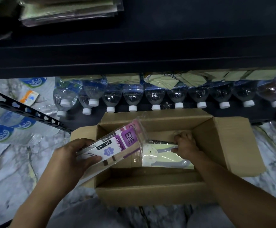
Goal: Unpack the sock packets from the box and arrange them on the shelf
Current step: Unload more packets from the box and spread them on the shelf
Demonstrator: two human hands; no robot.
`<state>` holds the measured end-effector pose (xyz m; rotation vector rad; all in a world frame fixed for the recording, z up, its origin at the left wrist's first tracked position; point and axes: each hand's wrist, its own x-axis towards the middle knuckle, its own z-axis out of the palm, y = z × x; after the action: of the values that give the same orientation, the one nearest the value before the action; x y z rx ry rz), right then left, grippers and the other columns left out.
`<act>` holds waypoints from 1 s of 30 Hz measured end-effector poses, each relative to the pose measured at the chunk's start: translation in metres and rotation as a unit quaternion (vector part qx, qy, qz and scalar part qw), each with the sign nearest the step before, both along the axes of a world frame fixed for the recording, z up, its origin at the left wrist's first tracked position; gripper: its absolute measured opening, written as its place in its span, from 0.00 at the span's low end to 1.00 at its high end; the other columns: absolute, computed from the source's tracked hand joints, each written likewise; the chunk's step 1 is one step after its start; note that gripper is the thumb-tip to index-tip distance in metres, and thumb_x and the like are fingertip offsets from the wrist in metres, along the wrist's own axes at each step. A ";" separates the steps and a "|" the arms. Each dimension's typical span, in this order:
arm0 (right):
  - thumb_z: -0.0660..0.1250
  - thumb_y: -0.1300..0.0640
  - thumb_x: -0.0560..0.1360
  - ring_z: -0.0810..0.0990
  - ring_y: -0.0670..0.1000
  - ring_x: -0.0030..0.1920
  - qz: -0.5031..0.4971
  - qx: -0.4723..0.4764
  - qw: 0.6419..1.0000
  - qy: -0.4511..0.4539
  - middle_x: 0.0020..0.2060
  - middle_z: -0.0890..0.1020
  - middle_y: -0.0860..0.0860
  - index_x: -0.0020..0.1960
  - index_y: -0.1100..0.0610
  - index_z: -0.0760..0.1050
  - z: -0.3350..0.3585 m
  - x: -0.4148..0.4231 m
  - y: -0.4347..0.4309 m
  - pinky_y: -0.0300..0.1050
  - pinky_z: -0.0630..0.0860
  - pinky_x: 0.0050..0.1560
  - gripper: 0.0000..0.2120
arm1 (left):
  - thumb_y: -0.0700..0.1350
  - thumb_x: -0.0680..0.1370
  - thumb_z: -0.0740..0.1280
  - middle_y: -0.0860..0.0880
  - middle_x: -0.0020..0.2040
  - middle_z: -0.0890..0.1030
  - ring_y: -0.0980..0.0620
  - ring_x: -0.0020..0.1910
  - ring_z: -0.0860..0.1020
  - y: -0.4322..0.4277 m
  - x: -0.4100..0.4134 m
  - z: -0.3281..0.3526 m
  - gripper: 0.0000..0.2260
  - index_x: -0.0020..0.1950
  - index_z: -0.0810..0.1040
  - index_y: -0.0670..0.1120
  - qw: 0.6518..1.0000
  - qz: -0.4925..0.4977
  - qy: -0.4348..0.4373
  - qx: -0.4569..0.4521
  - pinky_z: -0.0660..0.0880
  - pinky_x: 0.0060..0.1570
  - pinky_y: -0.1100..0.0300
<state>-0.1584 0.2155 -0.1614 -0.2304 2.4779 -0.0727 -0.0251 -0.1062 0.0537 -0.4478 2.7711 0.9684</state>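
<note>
An open cardboard box (216, 142) stands on the floor in front of me. My left hand (71, 158) grips a small stack of sock packets (117, 143) with purple and white labels, held tilted over the box's left edge. My right hand (185, 145) is down inside the box, its fingers curled on the top edge of a clear-wrapped sock packet (163, 158) lying flat there. A dark shelf (166, 51) runs across above, with a stack of sock packets (68, 10) at its far left.
A row of water bottles (155, 96) lies on the lower shelf just behind the box, caps toward me. More bottles (15, 129) lie at left behind a perforated black shelf post (27, 111). The floor is marble-patterned (10, 170).
</note>
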 end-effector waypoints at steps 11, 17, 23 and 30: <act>0.74 0.52 0.69 0.76 0.52 0.55 -0.063 -0.140 0.983 -0.101 0.55 0.78 0.51 0.55 0.53 0.76 0.042 0.018 0.005 0.49 0.74 0.58 0.17 | 0.42 0.67 0.79 0.61 0.38 0.82 0.72 0.43 0.76 -0.008 0.003 0.015 0.15 0.40 0.78 0.59 1.000 0.013 0.021 0.007 0.68 0.37 0.78; 0.72 0.54 0.72 0.77 0.49 0.51 -0.056 -0.255 0.965 -0.021 0.49 0.78 0.48 0.48 0.50 0.76 0.089 0.035 0.009 0.44 0.74 0.53 0.07 | 0.43 0.68 0.78 0.62 0.34 0.78 0.70 0.34 0.76 0.000 0.012 0.041 0.16 0.38 0.74 0.61 0.998 0.040 0.040 0.008 0.68 0.32 0.74; 0.71 0.52 0.73 0.79 0.45 0.49 -0.114 -0.332 0.935 0.058 0.48 0.81 0.44 0.52 0.47 0.76 0.162 0.057 0.014 0.43 0.75 0.48 0.09 | 0.45 0.69 0.78 0.56 0.40 0.82 0.55 0.38 0.80 0.008 0.039 0.062 0.09 0.44 0.81 0.53 0.992 0.105 0.036 0.066 0.79 0.35 0.53; 0.70 0.56 0.73 0.81 0.48 0.43 -0.154 -0.417 0.890 0.101 0.42 0.82 0.48 0.47 0.54 0.76 0.246 0.111 0.015 0.32 0.73 0.35 0.04 | 0.42 0.73 0.74 0.51 0.40 0.85 0.52 0.36 0.83 0.013 0.096 0.112 0.05 0.46 0.81 0.50 0.954 0.175 0.163 0.182 0.75 0.28 0.65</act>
<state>-0.0479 0.2308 0.0847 -0.1975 2.5101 -1.3177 0.0711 -0.0932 0.1658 -0.7981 2.7376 1.7399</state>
